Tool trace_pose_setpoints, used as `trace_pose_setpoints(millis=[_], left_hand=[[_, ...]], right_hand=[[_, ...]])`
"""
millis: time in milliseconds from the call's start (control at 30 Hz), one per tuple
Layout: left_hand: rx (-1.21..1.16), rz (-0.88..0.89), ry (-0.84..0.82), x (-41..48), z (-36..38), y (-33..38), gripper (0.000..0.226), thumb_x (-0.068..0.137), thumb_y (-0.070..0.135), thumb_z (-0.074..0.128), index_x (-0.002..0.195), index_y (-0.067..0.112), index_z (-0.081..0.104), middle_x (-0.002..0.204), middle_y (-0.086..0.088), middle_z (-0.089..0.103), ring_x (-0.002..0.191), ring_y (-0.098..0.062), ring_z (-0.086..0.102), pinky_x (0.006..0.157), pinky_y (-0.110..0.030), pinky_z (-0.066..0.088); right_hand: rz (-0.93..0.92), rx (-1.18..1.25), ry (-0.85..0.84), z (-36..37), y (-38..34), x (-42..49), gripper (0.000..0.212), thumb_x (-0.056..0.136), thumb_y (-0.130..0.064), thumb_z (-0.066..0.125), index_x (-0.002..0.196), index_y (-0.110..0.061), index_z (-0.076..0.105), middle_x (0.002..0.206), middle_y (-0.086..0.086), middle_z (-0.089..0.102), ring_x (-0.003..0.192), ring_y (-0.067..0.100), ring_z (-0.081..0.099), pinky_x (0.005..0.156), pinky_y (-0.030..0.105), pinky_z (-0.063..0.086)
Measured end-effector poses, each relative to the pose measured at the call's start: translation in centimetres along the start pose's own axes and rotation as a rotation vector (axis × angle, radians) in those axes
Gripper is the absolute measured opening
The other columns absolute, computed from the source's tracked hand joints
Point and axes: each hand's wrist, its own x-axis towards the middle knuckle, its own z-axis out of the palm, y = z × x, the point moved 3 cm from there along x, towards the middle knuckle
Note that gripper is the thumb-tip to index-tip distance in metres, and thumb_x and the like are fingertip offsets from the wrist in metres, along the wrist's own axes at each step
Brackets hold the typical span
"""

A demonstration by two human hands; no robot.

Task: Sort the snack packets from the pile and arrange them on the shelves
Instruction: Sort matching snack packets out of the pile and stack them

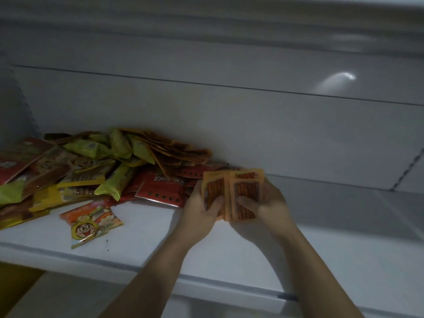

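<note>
A mixed pile of snack packets (91,166) in green, yellow, red and orange lies on the left half of a white shelf (229,253). My left hand (199,214) and my right hand (268,207) together hold a small upright stack of orange packets with red sticks (238,193), thumbs pressed on the front, just right of the pile. One orange cartoon-face packet (91,222) lies alone near the shelf's front. A red packet with white lettering (164,187) sits at the pile's right edge.
The shelf's white back wall (229,125) rises behind the pile. An upper shelf (229,21) overhangs close above. A slotted upright (408,171) stands at the back right. The front lip (206,281) runs under my forearms.
</note>
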Motion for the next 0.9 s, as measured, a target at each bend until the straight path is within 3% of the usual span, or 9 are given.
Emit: trace_pose_setpoints(millis=[67,200,333,467,533,600,667,800,900], left_hand=[[0.007,-0.004,-0.081,0.0,0.2,-0.4,0.04,0.093,0.005,0.062,0.128,0.022,0.052,0.116,0.006,0.067,0.109,-0.002,0.062,0.093,-0.017,0.048],[0.101,0.047,-0.163,-0.2,0.6,-0.5,0.041,0.093,0.01,0.063,0.131,0.022,0.051,0.116,0.008,0.064,0.108,0.002,0.059,0.088,-0.007,0.044],[0.128,0.04,-0.185,-0.2,0.7,-0.4,0.041,0.095,0.014,0.061,0.134,0.019,0.048,0.119,0.004,0.063,0.112,-0.009,0.058,0.096,-0.024,0.046],[0.045,0.009,-0.157,-0.4,0.5,-0.1,0.044,0.092,0.006,0.063,0.132,0.019,0.05,0.12,0.007,0.065,0.113,-0.007,0.06,0.1,-0.029,0.047],[0.003,-0.018,-0.13,-0.4,0.2,0.0,0.04,0.089,0.005,0.067,0.125,0.017,0.058,0.113,0.008,0.069,0.107,-0.005,0.064,0.094,-0.025,0.051],[0.032,-0.027,-0.114,-0.5,0.0,0.4,0.031,0.087,0.007,0.071,0.116,0.016,0.065,0.105,0.009,0.071,0.095,0.003,0.065,0.08,-0.01,0.049],[0.04,-0.027,-0.104,-0.8,0.3,0.9,0.027,0.086,0.01,0.074,0.111,0.017,0.069,0.1,0.008,0.073,0.09,0.001,0.066,0.073,-0.008,0.048],[0.01,-0.035,-0.112,-1.4,2.4,2.6,0.029,0.082,0.004,0.076,0.106,0.018,0.069,0.095,0.007,0.073,0.084,0.003,0.068,0.074,-0.016,0.053],[-0.074,-0.089,-0.129,-2.2,6.1,4.4,0.031,0.081,0.001,0.076,0.099,0.026,0.069,0.096,0.001,0.075,0.083,-0.012,0.073,0.072,-0.041,0.06]], right_hand=[[0.026,0.021,0.064,-0.1,0.7,-1.5,0.036,0.082,0.011,0.067,0.106,-0.017,0.065,0.09,-0.008,0.074,0.087,0.004,0.069,0.072,0.014,0.05],[0.017,-0.045,0.143,0.6,1.4,-3.1,0.038,0.086,0.007,0.065,0.108,-0.024,0.061,0.098,-0.01,0.072,0.093,0.0,0.068,0.076,0.012,0.05],[0.038,-0.104,0.191,0.9,1.6,-3.7,0.036,0.089,0.0,0.066,0.11,-0.029,0.06,0.103,-0.012,0.071,0.096,0.001,0.067,0.079,0.014,0.051],[0.062,-0.178,0.27,0.3,1.7,-3.8,0.031,0.087,-0.008,0.069,0.104,-0.033,0.061,0.1,-0.015,0.071,0.092,-0.001,0.066,0.077,0.017,0.051],[0.074,-0.183,0.294,0.2,1.4,-3.7,0.028,0.087,-0.01,0.069,0.103,-0.031,0.062,0.097,-0.015,0.071,0.088,-0.002,0.066,0.074,0.017,0.05],[0.089,-0.151,0.334,-0.1,1.5,-3.8,0.025,0.086,-0.01,0.07,0.102,-0.028,0.064,0.094,-0.014,0.072,0.085,-0.002,0.067,0.071,0.015,0.05],[0.093,-0.134,0.408,-1.2,1.4,-4.9,0.021,0.086,-0.011,0.071,0.102,-0.024,0.066,0.092,-0.015,0.071,0.083,-0.004,0.066,0.067,0.012,0.048],[0.096,-0.172,0.514,-4.8,1.0,-7.9,0.021,0.085,-0.016,0.074,0.101,-0.025,0.064,0.087,-0.016,0.068,0.08,-0.007,0.063,0.065,0.01,0.044],[0.083,-0.191,0.613,-9.5,-0.2,-10.8,0.026,0.085,-0.018,0.074,0.103,-0.029,0.057,0.087,-0.023,0.061,0.076,-0.008,0.058,0.061,0.007,0.042]])
